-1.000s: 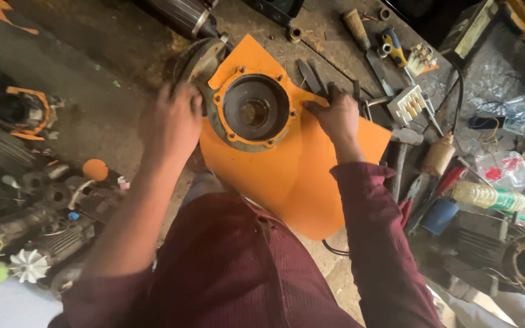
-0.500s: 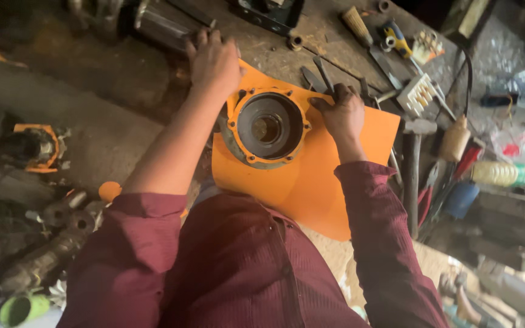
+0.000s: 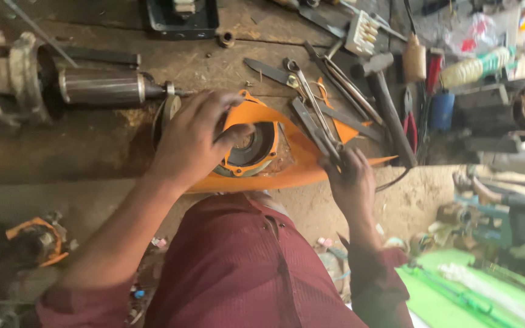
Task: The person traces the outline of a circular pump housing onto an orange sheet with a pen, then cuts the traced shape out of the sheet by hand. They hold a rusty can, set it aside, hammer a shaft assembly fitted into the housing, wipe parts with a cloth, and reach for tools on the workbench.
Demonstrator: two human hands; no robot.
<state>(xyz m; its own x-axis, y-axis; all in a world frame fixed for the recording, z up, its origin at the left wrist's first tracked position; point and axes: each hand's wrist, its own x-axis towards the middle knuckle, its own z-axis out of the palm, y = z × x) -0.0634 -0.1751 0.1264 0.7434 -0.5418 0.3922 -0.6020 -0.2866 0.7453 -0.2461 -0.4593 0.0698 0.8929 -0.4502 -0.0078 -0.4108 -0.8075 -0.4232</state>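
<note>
A worn wooden workbench [image 3: 92,146] fills the upper part of the view, stained and littered with tools. On its left lies a motor rotor [image 3: 101,87], a steel cylinder on a shaft running out of a pale cast housing [image 3: 7,73]. An orange sheet [image 3: 302,164] lies near the bench's front edge, curling up on its right side. On it sits a round motor end cover [image 3: 251,146], dark inside with an orange gasket ring about its rim.

The left hand [image 3: 192,136] grasps this end cover from the left and above, fingers spread over its top edge and the thumb pressed into the bore. The right hand [image 3: 350,182] is closed on the handles of a pair of metal shears [image 3: 311,118], whose long blades point away across the orange sheet; the shears lie just right of the end cover without touching it.

Right of the shears lies a hammer [image 3: 387,106] with a dark handle, near red-handled pliers [image 3: 409,121]. Beyond these stand a blue cup [image 3: 440,110] and a wooden-handled tool [image 3: 414,61]. A small steel nut [image 3: 226,38] sits near the bench's far edge.
</note>
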